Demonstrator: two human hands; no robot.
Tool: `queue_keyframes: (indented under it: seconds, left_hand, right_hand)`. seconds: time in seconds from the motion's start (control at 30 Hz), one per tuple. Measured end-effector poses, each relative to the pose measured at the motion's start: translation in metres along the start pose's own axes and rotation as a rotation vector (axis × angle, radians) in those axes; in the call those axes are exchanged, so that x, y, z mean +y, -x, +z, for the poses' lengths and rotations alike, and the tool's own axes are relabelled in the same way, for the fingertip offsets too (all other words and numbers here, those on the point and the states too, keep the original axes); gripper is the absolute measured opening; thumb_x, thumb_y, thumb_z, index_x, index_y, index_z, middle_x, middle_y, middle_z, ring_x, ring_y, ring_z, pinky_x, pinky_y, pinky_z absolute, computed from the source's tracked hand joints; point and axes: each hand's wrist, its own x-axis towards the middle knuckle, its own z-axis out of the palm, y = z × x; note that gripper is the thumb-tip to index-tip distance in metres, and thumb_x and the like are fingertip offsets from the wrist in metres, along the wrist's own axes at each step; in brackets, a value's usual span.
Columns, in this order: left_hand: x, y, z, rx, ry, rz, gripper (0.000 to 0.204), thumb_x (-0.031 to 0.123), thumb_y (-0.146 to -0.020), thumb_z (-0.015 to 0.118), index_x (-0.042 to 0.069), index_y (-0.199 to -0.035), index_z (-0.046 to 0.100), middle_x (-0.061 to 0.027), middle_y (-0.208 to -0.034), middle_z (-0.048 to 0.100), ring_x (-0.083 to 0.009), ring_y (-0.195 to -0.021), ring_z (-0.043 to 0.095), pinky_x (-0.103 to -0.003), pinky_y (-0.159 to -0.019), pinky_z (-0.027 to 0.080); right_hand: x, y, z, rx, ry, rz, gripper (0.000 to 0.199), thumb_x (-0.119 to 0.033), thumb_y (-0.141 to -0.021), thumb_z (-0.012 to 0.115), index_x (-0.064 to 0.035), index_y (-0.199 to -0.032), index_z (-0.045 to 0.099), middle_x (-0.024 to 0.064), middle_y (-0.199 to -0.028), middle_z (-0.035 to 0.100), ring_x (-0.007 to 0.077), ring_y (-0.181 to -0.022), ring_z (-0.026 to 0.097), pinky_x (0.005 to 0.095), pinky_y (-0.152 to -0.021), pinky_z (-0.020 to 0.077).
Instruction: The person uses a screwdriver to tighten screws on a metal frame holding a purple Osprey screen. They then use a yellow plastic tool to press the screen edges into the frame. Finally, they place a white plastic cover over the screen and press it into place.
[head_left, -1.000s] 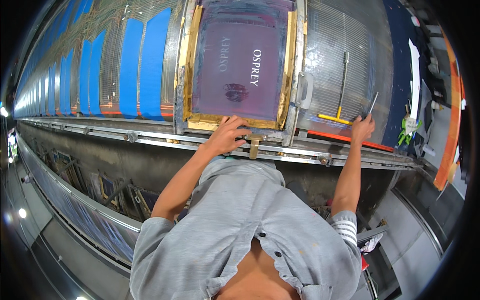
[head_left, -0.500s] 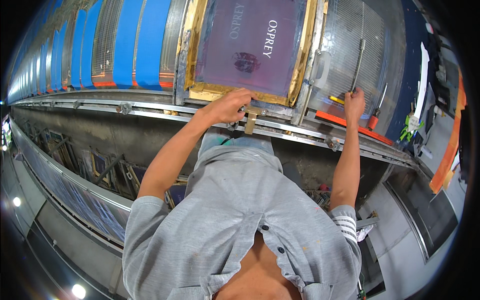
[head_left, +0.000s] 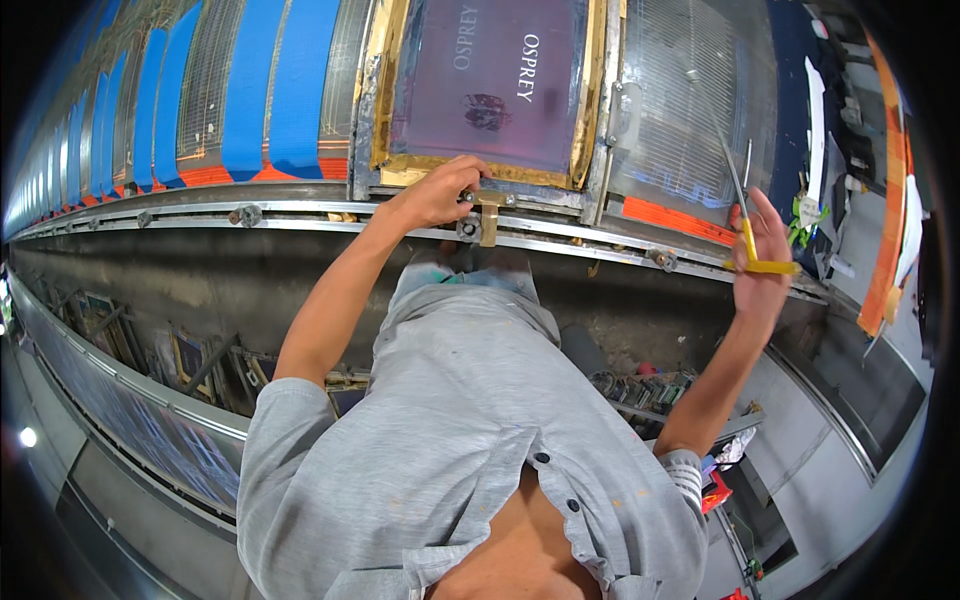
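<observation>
A screen-printing frame (head_left: 480, 170), edged in gold tape with a purple mesh (head_left: 490, 60), lies in front of me. My left hand (head_left: 435, 195) is curled at its front edge, beside a brass-coloured bracket (head_left: 489, 222); what its fingers grip is hidden. Off to the right, my right hand (head_left: 762, 250) is raised and closed around a hex key with a yellow T-shaped handle (head_left: 770, 267). Its long thin metal shaft points away from me. A screwdriver shaft (head_left: 748, 165) shows just beyond that hand, with its handle mostly covered.
Blue fabric strips (head_left: 250, 90) lie along the long table at left. An orange-red strip (head_left: 675, 218) borders the table's front right. Metal rails (head_left: 330, 222) with knobs run along the near edge. Green-handled tools (head_left: 808, 225) and white strips sit at far right.
My right hand has picked the yellow-handled hex key up off the table and moved right and toward me. My left hand stays by the bracket, its fingers slightly shifted.
</observation>
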Motion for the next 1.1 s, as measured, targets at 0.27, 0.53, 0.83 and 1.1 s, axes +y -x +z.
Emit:
queue_keyframes:
  seconds: [0.27, 0.53, 0.83, 1.1]
  left_hand:
    - [0.009, 0.010, 0.035, 0.190, -0.318, 0.082, 0.061, 0.027, -0.080, 0.078, 0.003, -0.133, 0.058, -0.0134, -0.150, 0.048, -0.0345, -0.143, 0.038, -0.055, -0.120, 0.025]
    - [0.056, 0.068, 0.066, 0.220, -0.546, -0.058, 0.081, 0.038, -0.075, 0.080, 0.006, -0.143, 0.050, -0.0085, -0.159, 0.036, -0.0309, -0.151, 0.024, -0.063, -0.122, 0.011]
    - [0.049, 0.059, 0.065, 0.264, -0.477, -0.021, 0.079, 0.038, -0.074, 0.079, 0.005, -0.140, 0.052, -0.0105, -0.157, 0.038, -0.0318, -0.150, 0.026, -0.062, -0.122, 0.011]
    - [0.047, 0.016, 0.058, 0.231, -0.481, -0.090, 0.080, 0.038, -0.073, 0.077, 0.005, -0.140, 0.050, -0.0145, -0.157, 0.037, -0.0354, -0.149, 0.027, -0.063, -0.120, 0.013]
  right_hand:
    - [-0.038, 0.084, 0.058, -0.118, 0.762, -0.121, 0.029, -0.009, -0.098, 0.053, 0.0067, -0.119, 0.066, 0.0107, -0.085, 0.070, 0.0077, -0.059, 0.053, 0.0228, -0.056, 0.0418]
    - [-0.010, 0.123, 0.143, -0.380, 1.107, -0.340, 0.010, -0.003, -0.090, 0.063, 0.0022, -0.098, 0.064, 0.0172, -0.078, 0.064, 0.0350, -0.064, 0.062, 0.0395, -0.059, 0.0475]
    - [0.004, 0.107, 0.153, -0.565, 1.179, -0.492, 0.014, -0.001, -0.083, 0.065, -0.0021, -0.096, 0.066, 0.0122, -0.090, 0.067, 0.0322, -0.076, 0.064, 0.0407, -0.067, 0.0505]
    - [-0.038, 0.043, 0.168, -0.817, 1.551, -0.822, 0.024, -0.007, -0.075, 0.067, -0.0022, -0.098, 0.066, 0.0069, -0.093, 0.059, 0.0275, -0.104, 0.057, 0.0439, -0.103, 0.0427]
